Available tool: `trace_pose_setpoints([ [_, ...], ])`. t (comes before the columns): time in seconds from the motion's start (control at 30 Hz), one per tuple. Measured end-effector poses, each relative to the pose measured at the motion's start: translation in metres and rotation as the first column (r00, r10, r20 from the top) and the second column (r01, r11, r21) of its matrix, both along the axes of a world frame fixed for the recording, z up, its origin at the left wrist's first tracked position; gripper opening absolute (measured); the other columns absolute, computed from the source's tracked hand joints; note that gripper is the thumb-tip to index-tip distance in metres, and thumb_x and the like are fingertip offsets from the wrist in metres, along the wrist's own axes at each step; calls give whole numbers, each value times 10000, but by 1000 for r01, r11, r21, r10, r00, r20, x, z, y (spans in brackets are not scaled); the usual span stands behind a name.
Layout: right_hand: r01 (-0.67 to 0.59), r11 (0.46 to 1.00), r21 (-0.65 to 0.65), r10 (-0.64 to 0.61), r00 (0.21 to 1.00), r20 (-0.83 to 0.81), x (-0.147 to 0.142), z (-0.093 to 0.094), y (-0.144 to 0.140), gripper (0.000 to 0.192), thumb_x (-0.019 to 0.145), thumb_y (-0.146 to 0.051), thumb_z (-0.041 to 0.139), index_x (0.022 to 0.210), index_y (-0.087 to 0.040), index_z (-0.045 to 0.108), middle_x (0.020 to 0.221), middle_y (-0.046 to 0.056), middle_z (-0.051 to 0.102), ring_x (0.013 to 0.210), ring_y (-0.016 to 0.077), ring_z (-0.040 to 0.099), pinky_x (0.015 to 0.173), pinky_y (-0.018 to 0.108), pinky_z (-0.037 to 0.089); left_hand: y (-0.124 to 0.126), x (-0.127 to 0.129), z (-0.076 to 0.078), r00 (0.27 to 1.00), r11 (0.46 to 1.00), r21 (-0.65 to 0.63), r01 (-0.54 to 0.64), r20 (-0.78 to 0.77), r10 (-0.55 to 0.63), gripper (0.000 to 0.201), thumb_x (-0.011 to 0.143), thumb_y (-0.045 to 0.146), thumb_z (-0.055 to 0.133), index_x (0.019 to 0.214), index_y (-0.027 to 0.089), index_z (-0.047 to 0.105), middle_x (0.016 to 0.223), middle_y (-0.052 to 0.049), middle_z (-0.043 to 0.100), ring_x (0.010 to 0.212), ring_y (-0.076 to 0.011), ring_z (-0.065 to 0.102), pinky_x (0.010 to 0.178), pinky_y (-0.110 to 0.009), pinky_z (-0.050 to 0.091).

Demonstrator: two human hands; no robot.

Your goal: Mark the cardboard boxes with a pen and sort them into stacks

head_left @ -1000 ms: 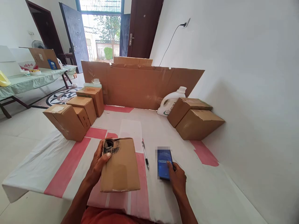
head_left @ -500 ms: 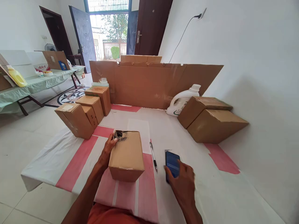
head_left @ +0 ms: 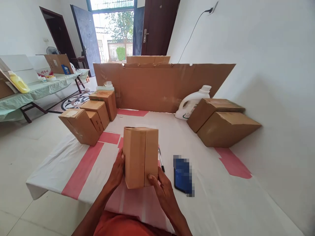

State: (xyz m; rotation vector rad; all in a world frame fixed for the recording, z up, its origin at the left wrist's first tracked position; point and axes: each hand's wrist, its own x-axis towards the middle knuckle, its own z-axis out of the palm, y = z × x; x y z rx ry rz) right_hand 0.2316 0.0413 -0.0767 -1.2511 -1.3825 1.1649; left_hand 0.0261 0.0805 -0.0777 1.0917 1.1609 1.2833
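The right hand (head_left: 163, 190) has left the phone (head_left: 182, 175) and joined the left hand (head_left: 117, 170), both now clamped on the box (head_left: 140, 156). The box has gone from flat to upright on the counter (head_left: 221, 196), seam facing us, pen (head_left: 161, 160) tucked behind.

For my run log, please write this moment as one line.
left hand: holds cardboard box | right hand: holds same box | box: upright, flap seam facing camera | phone: on table, right of box
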Motion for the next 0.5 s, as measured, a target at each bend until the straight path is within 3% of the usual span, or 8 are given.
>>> trace_pose_setpoints([
  [0.1, 45, 997, 67, -43, 999, -31, 3, 32, 3, 578, 1012, -664, 480, 1372, -235, 623, 1349, 114, 677, 1258, 305, 615, 1036, 392, 510, -11, 1, 6, 989, 1000, -1, -30, -146, 29, 729, 1005, 676, 493, 1604, 272, 392, 1698, -112, 368, 1618, -294, 227, 1322, -526, 169],
  [0.2, 73, 992, 98, -61, 990, -129, -2, 41, 10, 704, 1013, -734, 380, 1519, -263, 516, 1500, 112, 595, 1374, 305, 550, 1156, 430, 434, -23, -1, 15, 979, 1000, -30, -4, -206, -2, 759, 992, 743, 421, 1584, 268, 428, 1721, -109, 319, 1626, -295, 200, 1335, -519, 110],
  [0.27, 87, 992, 92, -70, 983, -170, -8, 36, 15, 761, 1003, -768, 344, 1573, -277, 456, 1561, 112, 544, 1435, 309, 500, 1194, 459, 396, -28, -3, 18, 983, 997, -77, 3, -185, -17, 761, 980, 778, 385, 1505, 245, 528, 1651, -133, 428, 1597, -325, 265, 1319, -540, 176],
  [0.37, 78, 996, 43, -70, 982, -175, -17, 25, 20, 762, 995, -761, 390, 1603, -302, 408, 1621, 106, 475, 1488, 320, 436, 1192, 491, 395, -31, -5, 16, 998, 992, -130, 0, -70, -9, 743, 976, 790, 377, 1386, 221, 622, 1446, -152, 614, 1441, -364, 484, 1184, -566, 422],
  [0.5, 72, 996, 44, -64, 985, -161, -28, 13, 24, 752, 957, -701, 556, 1590, -317, 423, 1620, 94, 459, 1480, 317, 434, 1155, 455, 437, -26, -6, 7, 998, 998, -65, -26, 53, 30, 672, 981, 738, 468, 1386, 226, 625, 1328, -141, 674, 1292, -341, 598, 1030, -501, 548],
])
